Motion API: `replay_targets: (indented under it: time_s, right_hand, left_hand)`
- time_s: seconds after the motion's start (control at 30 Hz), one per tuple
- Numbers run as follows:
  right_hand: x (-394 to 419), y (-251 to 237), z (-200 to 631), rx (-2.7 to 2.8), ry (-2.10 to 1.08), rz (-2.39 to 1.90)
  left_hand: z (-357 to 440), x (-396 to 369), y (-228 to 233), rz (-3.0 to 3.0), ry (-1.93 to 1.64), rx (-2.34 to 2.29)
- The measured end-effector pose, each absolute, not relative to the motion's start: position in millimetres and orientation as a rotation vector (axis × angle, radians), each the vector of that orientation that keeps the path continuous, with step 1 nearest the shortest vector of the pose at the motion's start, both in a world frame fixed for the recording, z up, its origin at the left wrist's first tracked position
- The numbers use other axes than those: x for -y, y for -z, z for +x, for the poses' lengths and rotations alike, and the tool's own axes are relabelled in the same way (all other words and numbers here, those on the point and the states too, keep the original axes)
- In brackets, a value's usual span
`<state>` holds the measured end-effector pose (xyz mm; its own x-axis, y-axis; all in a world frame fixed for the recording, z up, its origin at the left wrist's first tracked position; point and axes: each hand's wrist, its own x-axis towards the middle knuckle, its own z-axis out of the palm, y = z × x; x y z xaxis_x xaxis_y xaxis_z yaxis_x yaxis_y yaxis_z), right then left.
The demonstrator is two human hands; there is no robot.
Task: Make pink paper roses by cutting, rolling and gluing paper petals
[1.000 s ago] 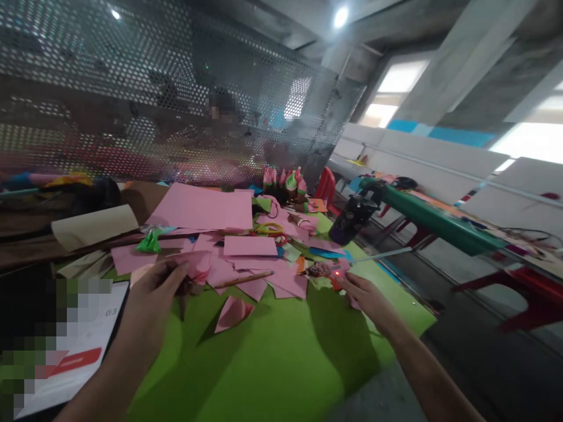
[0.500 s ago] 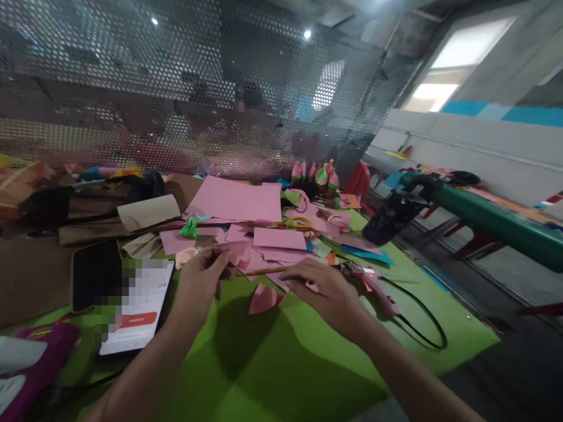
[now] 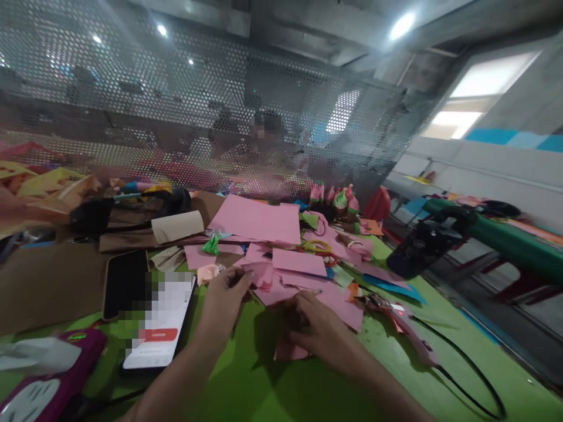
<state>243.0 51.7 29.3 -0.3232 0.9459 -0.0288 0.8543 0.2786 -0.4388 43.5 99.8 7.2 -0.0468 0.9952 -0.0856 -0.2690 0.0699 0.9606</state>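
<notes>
On the green mat (image 3: pixel 281 392) covering the tabletop it's a proper paper mess, with a perforated metal screen (image 3: pixel 197 117) standing along the far edge and a bright window (image 3: pixel 488 88) off to the right of the room. Pink sheets (image 3: pixel 257 218) and scraps pile up across the middle toward the far edge. Left hand (image 3: pixel 226 296) is pinched shut on a crumpled pink piece (image 3: pixel 259 271), and the right hand (image 3: pixel 319 331) lies curled over a folded pink scrap (image 3: pixel 288 350) near the middle, fingers bent, though I can't tell if it really grips it. Both hands sit close together but apart. A pencil (image 3: pixel 308 289) pokes out just beyond the right hand. Toward the left edge lies a phone (image 3: pixel 158 328) with a lit screen, a dark one (image 3: pixel 125 282) beside it, and a purple thing (image 3: pixel 53 381) at the near left corner. Glue gun (image 3: pixel 396 313) with a black cord (image 3: pixel 466 375) lies right of the hands. Cardboard (image 3: pixel 48 281) and a brown paper roll (image 3: pixel 178 225) crowd the far left
</notes>
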Motion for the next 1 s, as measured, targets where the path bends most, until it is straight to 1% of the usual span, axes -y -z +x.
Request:
replay_targets:
  time_s: [0.13, 0.27, 0.43, 0.6, 0.73, 0.9, 1.0]
  right_hand:
    - [-48, -26, 247, 2.311, -0.606, -1.598]
    - [-47, -25, 248, 2.295, -0.573, -1.66]
    - [-47, -27, 245, 2.159, -0.692, -1.77]
    - [-48, -31, 247, 2.003, -0.927, -1.603]
    - [-54, -38, 255, 1.905, -0.903, -1.501]
    - [-66, -49, 257, 1.555, -1.104, -1.331]
    - [-74, -54, 246, 1.363, -1.076, -1.243]
  left_hand:
    - [43, -99, -6, 0.894, -1.307, -1.076]
    - [43, -98, -6, 0.908, -1.295, -1.105]
    - [44, -98, -7, 0.93, -1.294, -1.097]
    - [44, -99, -6, 0.926, -1.274, -1.102]
    - [44, -97, -8, 0.918, -1.266, -1.105]
    - [46, -96, -12, 0.886, -1.259, -1.086]
    - [47, -97, -11, 0.93, -1.287, -1.049]
